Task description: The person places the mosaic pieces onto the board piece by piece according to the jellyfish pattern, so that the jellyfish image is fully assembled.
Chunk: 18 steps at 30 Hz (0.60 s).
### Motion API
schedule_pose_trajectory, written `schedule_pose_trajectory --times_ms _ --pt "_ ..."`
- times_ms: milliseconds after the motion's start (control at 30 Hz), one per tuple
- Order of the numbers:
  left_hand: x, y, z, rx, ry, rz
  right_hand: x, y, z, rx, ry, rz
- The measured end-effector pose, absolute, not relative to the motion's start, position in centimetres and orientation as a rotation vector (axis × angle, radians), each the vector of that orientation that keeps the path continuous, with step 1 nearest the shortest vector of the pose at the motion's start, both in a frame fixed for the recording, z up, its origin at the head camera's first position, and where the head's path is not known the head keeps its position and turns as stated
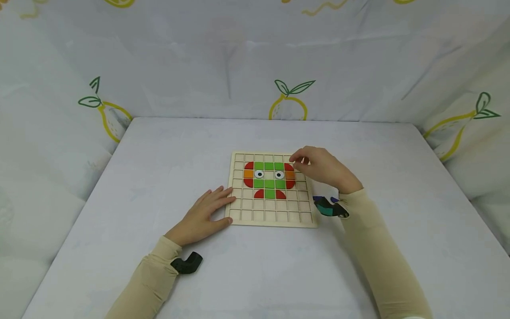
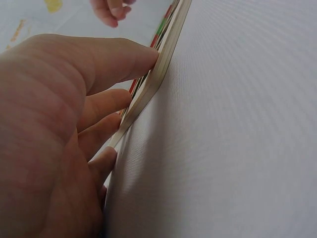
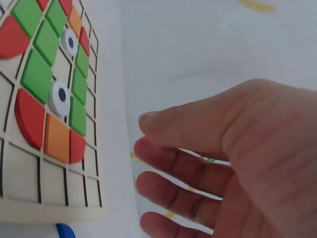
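A wooden grid board (image 1: 275, 216) lies on the table, its cells partly filled with green squares (image 1: 269, 194), rounded red pieces (image 1: 249, 182), orange squares (image 1: 290, 175) and two white eye discs (image 1: 259, 174). My left hand (image 1: 203, 217) spreads along the board's left side, thumb and fingertips touching its edge; the left wrist view shows the thumb against the wooden rim (image 2: 162, 69). Over the board's far right corner hovers my right hand (image 1: 324, 166). Its thumb (image 3: 183, 126) and fingers bend loosely, with nothing visible between them.
A white cloth covers the table (image 1: 167, 146). Part of a small blue thing (image 3: 65, 231) shows beside the board in the right wrist view. Dark wrist mounts (image 1: 187, 263) sit at both sleeves. Behind hangs a white curtain (image 1: 191, 66) with lemon prints.
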<state>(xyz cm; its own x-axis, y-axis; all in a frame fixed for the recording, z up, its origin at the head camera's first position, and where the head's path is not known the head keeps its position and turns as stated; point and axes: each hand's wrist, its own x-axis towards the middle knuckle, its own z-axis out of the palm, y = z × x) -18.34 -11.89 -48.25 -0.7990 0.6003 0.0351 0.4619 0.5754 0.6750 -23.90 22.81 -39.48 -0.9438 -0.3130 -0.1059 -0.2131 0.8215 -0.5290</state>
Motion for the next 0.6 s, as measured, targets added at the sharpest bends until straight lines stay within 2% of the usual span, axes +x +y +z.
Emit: schedule_pose_trajectory --times_ms 600 --pt "-18.4 -11.9 -48.4 0.897 2.609 1.049 -25.0 25.7 -41.2 -0.111 2.721 -0.480"
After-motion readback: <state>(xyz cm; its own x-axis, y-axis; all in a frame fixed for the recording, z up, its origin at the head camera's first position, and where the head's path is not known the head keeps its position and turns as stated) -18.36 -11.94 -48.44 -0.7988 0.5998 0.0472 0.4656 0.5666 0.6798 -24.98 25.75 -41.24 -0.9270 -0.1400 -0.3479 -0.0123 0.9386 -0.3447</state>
